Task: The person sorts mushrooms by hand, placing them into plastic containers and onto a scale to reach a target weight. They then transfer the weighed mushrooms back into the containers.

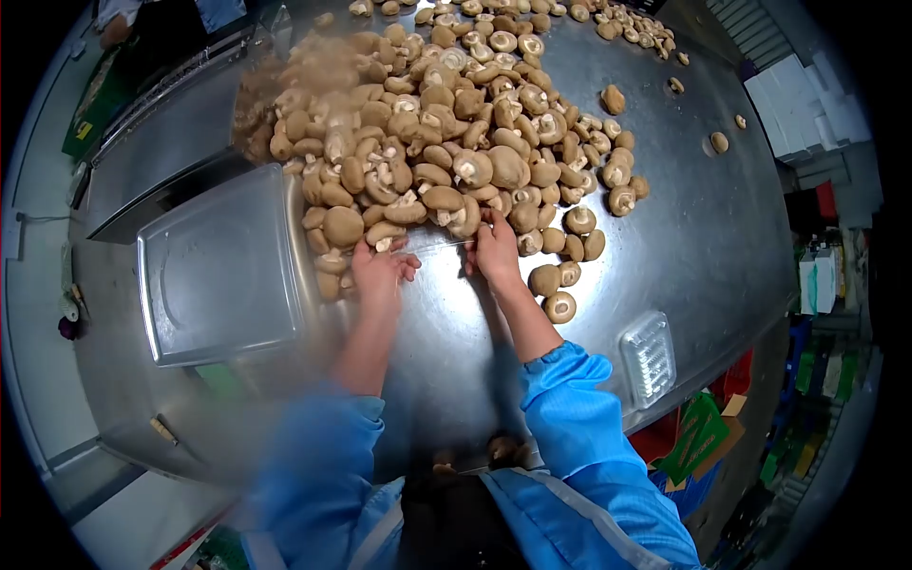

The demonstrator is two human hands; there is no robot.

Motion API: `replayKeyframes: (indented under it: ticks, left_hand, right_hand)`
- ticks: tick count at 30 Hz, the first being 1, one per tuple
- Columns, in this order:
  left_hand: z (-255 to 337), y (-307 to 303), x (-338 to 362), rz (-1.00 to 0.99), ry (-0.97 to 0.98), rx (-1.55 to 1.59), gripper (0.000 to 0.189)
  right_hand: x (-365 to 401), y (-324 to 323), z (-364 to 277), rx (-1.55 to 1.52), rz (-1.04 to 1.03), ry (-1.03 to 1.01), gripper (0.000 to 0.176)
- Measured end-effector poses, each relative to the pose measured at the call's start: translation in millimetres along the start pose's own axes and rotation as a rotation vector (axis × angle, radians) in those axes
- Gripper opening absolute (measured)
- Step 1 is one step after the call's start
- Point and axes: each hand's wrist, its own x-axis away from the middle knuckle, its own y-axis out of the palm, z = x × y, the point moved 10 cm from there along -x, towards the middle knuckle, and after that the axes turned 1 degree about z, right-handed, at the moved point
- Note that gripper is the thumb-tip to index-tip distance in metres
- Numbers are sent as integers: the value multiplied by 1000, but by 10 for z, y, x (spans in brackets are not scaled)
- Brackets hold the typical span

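A large heap of brown shiitake mushrooms covers the far middle of the metal table. At its near edge, my left hand and my right hand face each other with fingers curled. A thin transparent rim runs between them, looking like the near side of a clear plastic tray; both hands grip its ends. Several mushrooms sit just behind this rim, and the rest of the tray is hard to make out among them. My fingertips are partly hidden by mushrooms.
Left of the heap lies a large clear plastic lid or bin. An empty clear ridged tray rests near the right table edge. Loose mushrooms are scattered at right. A small wooden-handled tool lies at lower left.
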Motion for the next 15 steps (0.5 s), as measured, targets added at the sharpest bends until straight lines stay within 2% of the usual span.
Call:
replayKeyframes:
  ticks: [1,4,8,15]
  left_hand:
    - [-7,-5,-12,-1,12,-64,24]
    - [-52,-11,152,-50,60,-93,31]
    - [-167,-78,333,-62,42,-94,55]
    - [-59,-94,831,-149,0,-107,45]
  right_hand:
    - [2,-4,-15,5,-15,-31,29]
    - [175,-70,34,-29,-45,-87,34]
    - [388,-169,194,-169,-33,-87,42]
    - [923,-298,100,-152,-17,-38,41]
